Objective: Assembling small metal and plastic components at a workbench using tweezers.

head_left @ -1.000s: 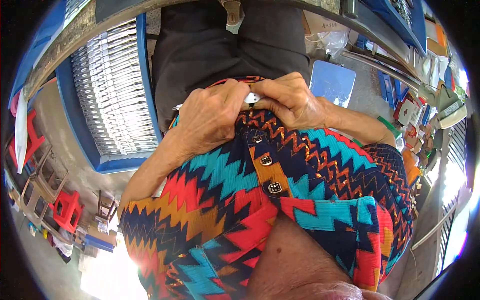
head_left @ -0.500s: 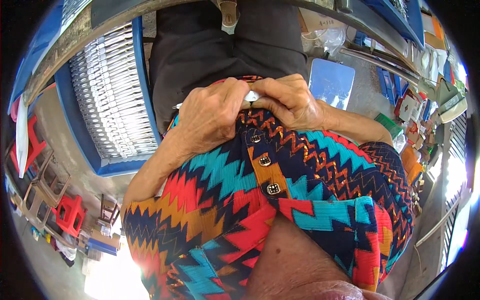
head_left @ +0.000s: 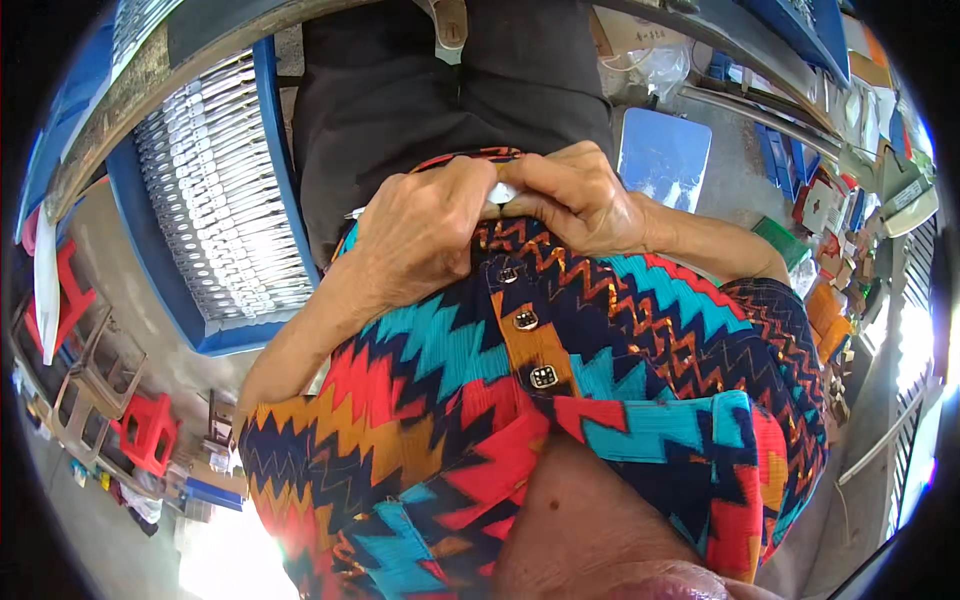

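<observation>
In front of my waist, my left hand (head_left: 425, 230) and my right hand (head_left: 580, 200) meet, fingers closed on a small slender piece with a white, rounded end (head_left: 503, 193). That end shows between the fingertips of both hands. A thin metallic tip (head_left: 355, 213) pokes out past the outer side of my left hand; it seems to belong to the same piece, but the middle is covered. To the left, a blue tray (head_left: 150, 245) holds many similar slender silvery pieces (head_left: 225, 200) laid in rows.
A worn wooden bench edge (head_left: 150, 85) curves across the top left. Red stools (head_left: 148, 432) stand at the lower left. A blue panel (head_left: 663, 155) lies on the floor right of my legs. Boxes and a green container (head_left: 780, 243) clutter the far right.
Both hands keep their grip on the white-ended piece, almost unmoved. The view has shifted slightly.
</observation>
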`<state>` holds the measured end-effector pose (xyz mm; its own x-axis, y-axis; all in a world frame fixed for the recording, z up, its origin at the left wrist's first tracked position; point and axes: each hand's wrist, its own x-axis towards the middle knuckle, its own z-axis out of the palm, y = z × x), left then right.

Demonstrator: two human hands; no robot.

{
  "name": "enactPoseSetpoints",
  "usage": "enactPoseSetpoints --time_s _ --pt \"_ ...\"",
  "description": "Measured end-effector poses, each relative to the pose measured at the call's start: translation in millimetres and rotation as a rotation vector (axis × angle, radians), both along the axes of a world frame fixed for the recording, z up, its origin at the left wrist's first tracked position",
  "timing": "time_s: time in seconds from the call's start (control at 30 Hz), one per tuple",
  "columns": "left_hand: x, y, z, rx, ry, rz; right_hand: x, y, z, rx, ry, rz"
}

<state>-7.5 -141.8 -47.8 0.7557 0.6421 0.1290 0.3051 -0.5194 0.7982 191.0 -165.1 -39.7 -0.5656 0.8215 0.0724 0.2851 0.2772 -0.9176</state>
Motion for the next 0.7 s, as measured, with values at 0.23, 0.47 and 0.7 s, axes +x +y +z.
enactPoseSetpoints --time_s 0.23,0.47,0.7 --pt "2.5 -1.6 0.7 0.007 -0.023 0.036 -4.1 -6.3 2.3 0.031 -0.01 -0.113" --pt "1.6 -2.2 -1.3 -0.004 -0.03 0.003 -0.4 -4.3 1.5 0.008 -0.016 -0.045" --pt "2.3 -2.0 -0.6 -0.075 -0.039 0.014 0.6 -5.0 -1.4 0.043 -0.035 -0.057"
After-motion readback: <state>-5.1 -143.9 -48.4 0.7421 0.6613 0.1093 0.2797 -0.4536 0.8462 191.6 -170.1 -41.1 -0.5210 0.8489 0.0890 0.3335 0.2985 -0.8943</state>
